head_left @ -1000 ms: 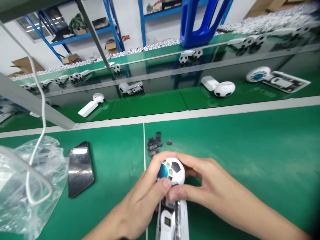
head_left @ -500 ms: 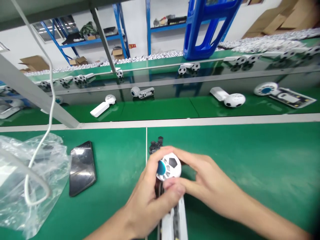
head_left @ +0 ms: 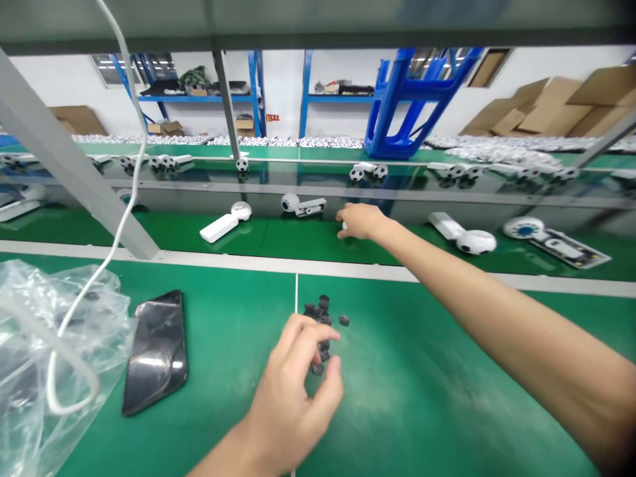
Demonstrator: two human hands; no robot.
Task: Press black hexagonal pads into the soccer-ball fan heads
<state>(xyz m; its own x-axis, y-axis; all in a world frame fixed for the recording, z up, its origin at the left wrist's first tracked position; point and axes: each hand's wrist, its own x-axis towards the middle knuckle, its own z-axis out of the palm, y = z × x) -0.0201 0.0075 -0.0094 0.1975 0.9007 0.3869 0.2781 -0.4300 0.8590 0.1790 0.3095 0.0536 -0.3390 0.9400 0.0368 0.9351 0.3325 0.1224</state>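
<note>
Small dark black pieces point(head_left: 324, 303), flat and angular, lie in a loose, overlapping heap on the green table point(head_left: 422, 384), just right of a thin white seam point(head_left: 297, 291). One single piece point(head_left: 344, 320) sits a little apart to the right. The curled fingers of the left hand point(head_left: 301, 381) partly cover the heap; contact is unclear. Farther off, past the pale rail point(head_left: 348, 269), a white item point(head_left: 344, 225) shows only as a small patch beneath the right hand point(head_left: 365, 220), its shape and pose hidden.

tabletop point(head_left: 422, 397) open right of black pieces point(head_left: 322, 317), slanted post point(head_left: 79, 172), cable point(head_left: 117, 240) obstructing left
</note>
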